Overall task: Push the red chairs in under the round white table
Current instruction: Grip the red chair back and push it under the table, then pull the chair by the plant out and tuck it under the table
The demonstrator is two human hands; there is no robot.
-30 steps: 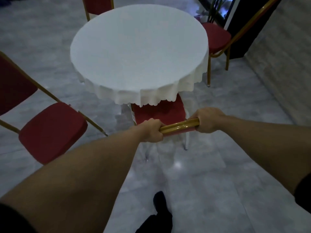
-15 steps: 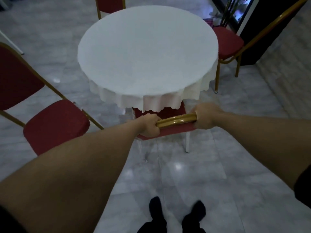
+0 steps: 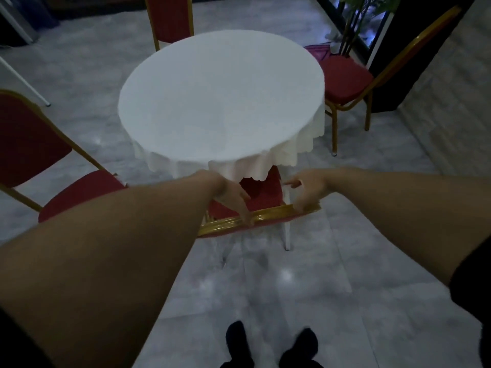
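Observation:
The round white table (image 3: 220, 99) stands in the middle, its cloth hanging over the edge. The near red chair (image 3: 261, 191) has its seat partly under the near edge of the table, and its gold top rail (image 3: 268, 215) shows below my hands. My left hand (image 3: 233, 199) is open, fingertips touching the rail. My right hand (image 3: 305, 191) is open too, fingers spread just above the rail's right end. Three more red chairs stand around the table: one at the left (image 3: 77, 192), one at the far side (image 3: 170, 19), one at the right (image 3: 345, 81).
The floor is grey marble tile (image 3: 305, 288). My dark shoes (image 3: 271, 346) are at the bottom edge. A potted plant (image 3: 353, 25) and a dark doorway lie at the back right, beside a pale stone wall (image 3: 451, 115). A white leg (image 3: 26, 83) slants at the left.
Both hands gripped the chair's gold rail and pushed the chair toward the table. Now the fingers have opened and let go of the rail.

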